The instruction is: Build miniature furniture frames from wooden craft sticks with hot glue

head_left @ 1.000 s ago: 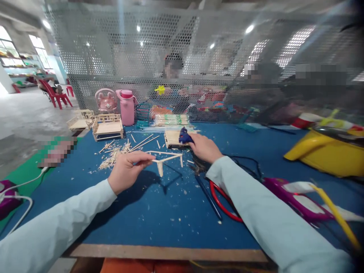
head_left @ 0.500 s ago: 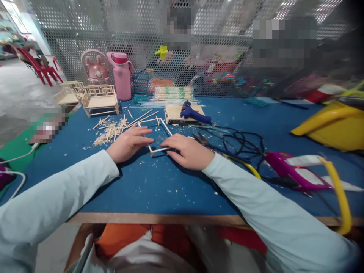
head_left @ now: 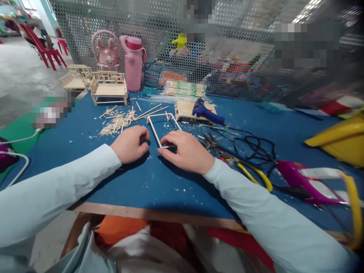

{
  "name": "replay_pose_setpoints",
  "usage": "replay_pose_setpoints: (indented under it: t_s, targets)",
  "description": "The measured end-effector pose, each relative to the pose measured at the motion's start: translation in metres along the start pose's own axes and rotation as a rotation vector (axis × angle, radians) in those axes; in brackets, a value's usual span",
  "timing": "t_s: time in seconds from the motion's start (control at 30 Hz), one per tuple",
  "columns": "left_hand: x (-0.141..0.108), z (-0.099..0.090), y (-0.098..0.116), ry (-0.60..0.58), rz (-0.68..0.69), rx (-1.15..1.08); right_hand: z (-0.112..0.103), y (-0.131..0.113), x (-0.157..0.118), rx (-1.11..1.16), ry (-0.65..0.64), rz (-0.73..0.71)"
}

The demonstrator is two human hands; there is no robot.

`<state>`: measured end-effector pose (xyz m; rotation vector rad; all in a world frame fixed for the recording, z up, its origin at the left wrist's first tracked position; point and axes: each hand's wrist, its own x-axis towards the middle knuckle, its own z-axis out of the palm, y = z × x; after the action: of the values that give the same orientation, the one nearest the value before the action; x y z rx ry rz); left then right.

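A thin wooden stick frame [head_left: 154, 131] with short upright pieces at its corners stands on the blue table. My right hand [head_left: 189, 151] has thumb and fingers around its near right part, gripping the near bar. Just left of the frame, my left hand [head_left: 131, 144] rests apart from it, fingers curled but spread from the thumb, with nothing between them. Beyond my left hand lies a heap of short cut sticks [head_left: 121, 123]. A blue glue gun [head_left: 209, 113] rests on a wooden slatted piece [head_left: 182, 109] behind the frame.
Small wooden chair models [head_left: 109, 90], a pink bottle [head_left: 133, 68] and bundled sticks [head_left: 184, 89] stand along the back by a perforated metal screen. To the right are yellow-handled pliers [head_left: 253, 174], black cable, a purple-and-white tool [head_left: 309, 182] and a yellow object [head_left: 338, 138].
My left hand has moved away from the frame's left side, leaving a gap. My right hand remains at the near bar. The whole view has shifted slightly.
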<state>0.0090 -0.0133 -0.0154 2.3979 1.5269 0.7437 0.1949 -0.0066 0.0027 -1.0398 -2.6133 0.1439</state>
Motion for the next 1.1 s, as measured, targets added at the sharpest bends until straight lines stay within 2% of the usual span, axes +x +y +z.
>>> replay_pose_setpoints:
  t_s: [0.1, 0.17, 0.23, 0.3, 0.37, 0.5, 0.6, 0.73, 0.87, 1.1]
  targets:
    - [-0.002, 0.000, 0.002, 0.022, -0.016, -0.016, -0.004, 0.007, -0.001, 0.026, 0.065, -0.012]
    - [-0.005, 0.002, 0.004, -0.035, -0.002, -0.012, -0.007, 0.014, -0.006, 0.039, 0.080, -0.055]
    - [-0.007, 0.005, 0.005, -0.102, 0.020, -0.002, -0.008, 0.019, -0.010, 0.039, 0.036, -0.103]
    - [-0.008, 0.008, 0.006, -0.126, 0.032, -0.001, -0.008, 0.022, -0.012, 0.044, 0.006, -0.121]
    - [-0.008, 0.008, 0.007, -0.121, 0.024, -0.038, -0.008, 0.022, -0.013, 0.076, 0.061, -0.096]
    - [-0.006, 0.004, 0.010, -0.164, -0.070, -0.347, -0.010, 0.020, -0.014, 0.221, 0.218, -0.003]
    - [-0.005, 0.002, 0.013, -0.251, -0.169, -0.642, -0.012, 0.020, -0.016, 0.301, 0.250, 0.046]
    - [-0.005, 0.001, 0.016, -0.274, -0.197, -0.827, -0.012, 0.020, -0.017, 0.347, 0.242, 0.063]
    - [-0.004, 0.002, 0.016, -0.259, -0.207, -0.864, -0.012, 0.018, -0.016, 0.350, 0.232, 0.064]
    - [-0.004, 0.003, 0.017, -0.189, -0.254, -0.757, -0.011, 0.017, -0.016, 0.338, 0.237, 0.055]
